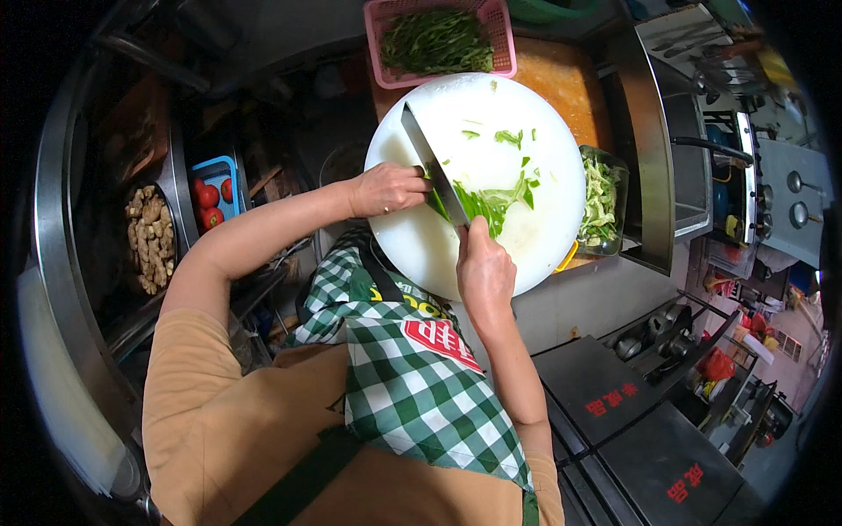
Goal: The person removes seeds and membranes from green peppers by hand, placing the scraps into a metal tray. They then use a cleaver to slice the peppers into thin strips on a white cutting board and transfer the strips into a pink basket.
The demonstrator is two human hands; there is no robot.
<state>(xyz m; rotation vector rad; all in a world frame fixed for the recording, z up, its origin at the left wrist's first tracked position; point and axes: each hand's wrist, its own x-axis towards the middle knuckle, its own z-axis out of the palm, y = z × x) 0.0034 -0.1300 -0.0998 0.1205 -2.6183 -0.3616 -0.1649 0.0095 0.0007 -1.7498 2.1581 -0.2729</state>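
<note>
My right hand (486,270) is wrapped round the handle of a cleaver (425,145), whose long blade points away from me over a round white cutting board (403,228). On the blade's left side, my left hand (388,188) has its fingers curled against a piece of green pepper (436,206), partly hidden by fingers and blade. Sliced green pepper (493,203) lies in a small heap to the right of the blade. A few loose bits are scattered on the board's far half.
Beyond the board stands a pink basket (374,53) of long green vegetables (434,42). To its right is a clear container (619,210) of sliced greens (598,197). At the left are ginger (151,241) and a blue basket (232,165) with tomatoes (209,196). A metal panel (645,149) rises at right.
</note>
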